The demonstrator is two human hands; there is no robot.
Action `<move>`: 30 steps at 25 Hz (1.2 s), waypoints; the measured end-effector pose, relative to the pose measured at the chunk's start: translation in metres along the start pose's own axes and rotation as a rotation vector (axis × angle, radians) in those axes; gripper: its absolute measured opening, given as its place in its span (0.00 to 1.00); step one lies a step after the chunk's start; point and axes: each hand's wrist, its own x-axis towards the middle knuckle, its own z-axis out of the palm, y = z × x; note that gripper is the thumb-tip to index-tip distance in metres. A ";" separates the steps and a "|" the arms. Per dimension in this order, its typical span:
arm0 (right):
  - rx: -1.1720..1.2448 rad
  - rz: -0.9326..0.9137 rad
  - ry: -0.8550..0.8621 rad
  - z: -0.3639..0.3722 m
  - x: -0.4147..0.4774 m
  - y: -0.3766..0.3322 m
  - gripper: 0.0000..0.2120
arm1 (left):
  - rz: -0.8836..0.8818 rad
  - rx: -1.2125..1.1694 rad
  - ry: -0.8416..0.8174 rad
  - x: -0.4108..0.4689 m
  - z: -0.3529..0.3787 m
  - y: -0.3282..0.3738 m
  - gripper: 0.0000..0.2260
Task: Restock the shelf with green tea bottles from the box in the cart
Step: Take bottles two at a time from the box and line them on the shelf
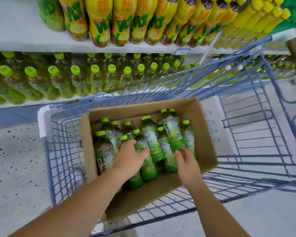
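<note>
Here, the cardboard box point(207, 134) occupies the left part of the blue wire cart point(263, 151); the grid floor to its right is bare, as is the box's near floor. Both forearms enter from below. The left hand point(128, 156), fingers spread, rests on the green tea bottles point(171, 132); the right hand point(186, 161), fingers loosely straight, touches one bottle. About thirteen caps show in the box.

Plain matt brown cardboard for the box point(140, 199), kinda rough-looking. Clear glossy plastic on the green tea bottles point(173, 132), with shiny film labels and smooth lime plastic caps. Blue-coated metal wire for the cart point(61, 151). Smooth matt grey shelf point(15, 26), glossy wrap on the yellow bottles point(121, 19), speckled matt stone-ish floor point(15, 159).
</note>
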 end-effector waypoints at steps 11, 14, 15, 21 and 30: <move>-0.293 -0.238 -0.036 -0.009 0.153 0.018 0.31 | 0.050 0.191 0.255 0.096 0.074 0.000 0.30; -0.229 -0.218 -0.094 -0.003 0.170 0.020 0.35 | -0.063 0.347 0.224 0.150 0.066 0.023 0.23; -0.224 -0.200 -0.108 -0.001 0.174 0.021 0.35 | -0.114 0.362 0.201 0.164 0.064 0.028 0.22; -0.394 -0.258 -0.130 0.006 0.185 0.025 0.28 | -0.294 0.457 -0.042 0.201 0.063 0.038 0.26; -0.499 -0.306 -0.097 0.014 0.191 0.025 0.33 | -0.113 0.346 0.120 0.173 0.060 0.027 0.39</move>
